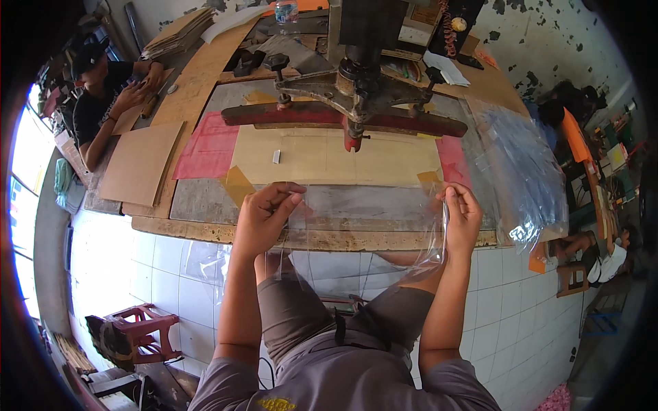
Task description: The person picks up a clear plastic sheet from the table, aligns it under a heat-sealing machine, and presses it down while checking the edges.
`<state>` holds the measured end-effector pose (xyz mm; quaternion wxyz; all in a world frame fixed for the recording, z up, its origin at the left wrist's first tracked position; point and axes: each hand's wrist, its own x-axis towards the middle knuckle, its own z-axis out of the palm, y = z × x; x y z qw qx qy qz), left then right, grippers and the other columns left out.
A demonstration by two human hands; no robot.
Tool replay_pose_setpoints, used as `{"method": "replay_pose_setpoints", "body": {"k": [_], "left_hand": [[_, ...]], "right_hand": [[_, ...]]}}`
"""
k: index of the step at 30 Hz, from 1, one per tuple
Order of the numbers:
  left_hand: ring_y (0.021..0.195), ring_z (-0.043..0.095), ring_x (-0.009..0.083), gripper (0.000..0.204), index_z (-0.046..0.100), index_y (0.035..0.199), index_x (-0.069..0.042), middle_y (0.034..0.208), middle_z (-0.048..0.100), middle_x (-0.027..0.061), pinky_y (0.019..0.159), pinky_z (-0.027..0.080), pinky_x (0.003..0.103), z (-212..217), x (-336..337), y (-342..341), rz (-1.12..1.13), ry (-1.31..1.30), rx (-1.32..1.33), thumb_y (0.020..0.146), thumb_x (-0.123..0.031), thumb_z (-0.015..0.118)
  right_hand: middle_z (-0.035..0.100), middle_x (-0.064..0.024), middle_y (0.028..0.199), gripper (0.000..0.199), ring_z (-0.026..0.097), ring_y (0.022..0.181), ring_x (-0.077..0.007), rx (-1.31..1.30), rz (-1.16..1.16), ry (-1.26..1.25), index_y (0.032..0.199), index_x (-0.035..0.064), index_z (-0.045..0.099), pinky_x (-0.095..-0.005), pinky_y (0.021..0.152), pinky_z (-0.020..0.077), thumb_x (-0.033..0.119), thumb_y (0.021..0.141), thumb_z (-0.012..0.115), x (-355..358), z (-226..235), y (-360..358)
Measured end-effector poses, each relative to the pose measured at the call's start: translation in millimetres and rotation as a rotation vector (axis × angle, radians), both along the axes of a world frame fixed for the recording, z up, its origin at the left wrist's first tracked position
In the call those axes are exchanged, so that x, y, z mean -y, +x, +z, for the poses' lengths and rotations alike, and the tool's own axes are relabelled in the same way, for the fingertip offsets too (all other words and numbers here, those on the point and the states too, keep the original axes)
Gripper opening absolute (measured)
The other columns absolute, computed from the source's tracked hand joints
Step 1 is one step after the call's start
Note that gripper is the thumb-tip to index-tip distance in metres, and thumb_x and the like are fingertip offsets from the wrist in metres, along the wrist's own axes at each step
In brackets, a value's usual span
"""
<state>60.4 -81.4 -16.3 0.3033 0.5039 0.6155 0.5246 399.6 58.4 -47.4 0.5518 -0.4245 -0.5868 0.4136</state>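
A clear plastic sheet (430, 255) hangs between my two hands over the front edge of the worktable (329, 236). My left hand (266, 214) pinches its upper left corner between thumb and fingers. At the opposite corner my right hand (463, 212) grips the sheet the same way. Just beyond my hands, a pale yellow board (322, 159) lies flat with red sheets (208, 145) under its ends and brown tape (238, 186) at its near left corner. A small white piece (277, 157) rests on the board. Above it is a press head with a long red bar (404, 122).
Stacked clear plastic sheets (524, 171) droop over the table's right end. Brown cardboard (142, 163) lies at the left, near a seated co-worker (103, 89). A red stool (140, 332) stands on the tiled floor. Another person (610, 257) sits far right.
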Motion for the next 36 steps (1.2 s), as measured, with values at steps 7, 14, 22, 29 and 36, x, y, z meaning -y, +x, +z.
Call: {"method": "replay_pose_setpoints", "body": {"k": [7,14,22,29,36], "left_hand": [[0.087,0.074,0.0134,0.02,0.069,0.11,0.008,0.087,0.076,0.0099,0.086,0.055,0.027,-8.2,-8.8,9.3,0.043,0.023,0.185,0.104,-0.011,0.065],[0.088,0.074,0.0149,0.016,0.068,0.107,0.01,0.088,0.076,0.0117,0.087,0.057,0.028,-12.8,-6.9,7.0,0.042,0.027,0.265,0.102,-0.005,0.067],[0.087,0.074,0.0144,0.017,0.068,0.106,0.009,0.088,0.077,0.0127,0.085,0.057,0.026,-8.7,-5.4,7.2,0.058,0.018,0.214,0.102,-0.007,0.068],[0.086,0.072,0.0109,0.017,0.069,0.108,0.009,0.089,0.078,0.0115,0.081,0.055,0.024,-14.6,-6.0,6.3,0.056,0.051,0.192,0.102,-0.007,0.068],[0.084,0.07,0.0082,0.018,0.069,0.11,0.008,0.09,0.078,0.0099,0.076,0.052,0.02,-16.0,-8.0,3.6,0.083,0.116,0.211,0.101,-0.008,0.07]], "right_hand": [[0.072,-0.0056,0.095,0.019,0.067,0.09,-0.0117,-0.003,-0.002,-0.022,0.114,-0.0039,0.071,-0.0254,0.084,0.0506,0.012,0.105,0.065,-1.7,2.5,0.9],[0.072,-0.0054,0.094,0.02,0.066,0.09,-0.0117,-0.019,0.011,-0.04,0.114,-0.0032,0.072,-0.0257,0.085,0.0495,0.013,0.105,0.065,-1.9,4.4,1.2],[0.072,-0.005,0.092,0.02,0.066,0.089,-0.0115,-0.035,0.025,-0.055,0.114,-0.0026,0.072,-0.0256,0.084,0.0486,0.014,0.105,0.063,-2.0,3.8,1.7],[0.072,-0.005,0.092,0.02,0.066,0.089,-0.0117,-0.074,0.029,-0.068,0.113,-0.0024,0.072,-0.026,0.085,0.0488,0.014,0.104,0.065,-2.4,3.0,4.6],[0.073,-0.0049,0.093,0.02,0.067,0.09,-0.0122,-0.148,0.108,-0.062,0.112,-0.0023,0.072,-0.026,0.086,0.0492,0.015,0.103,0.067,-7.8,7.2,6.9]]}}
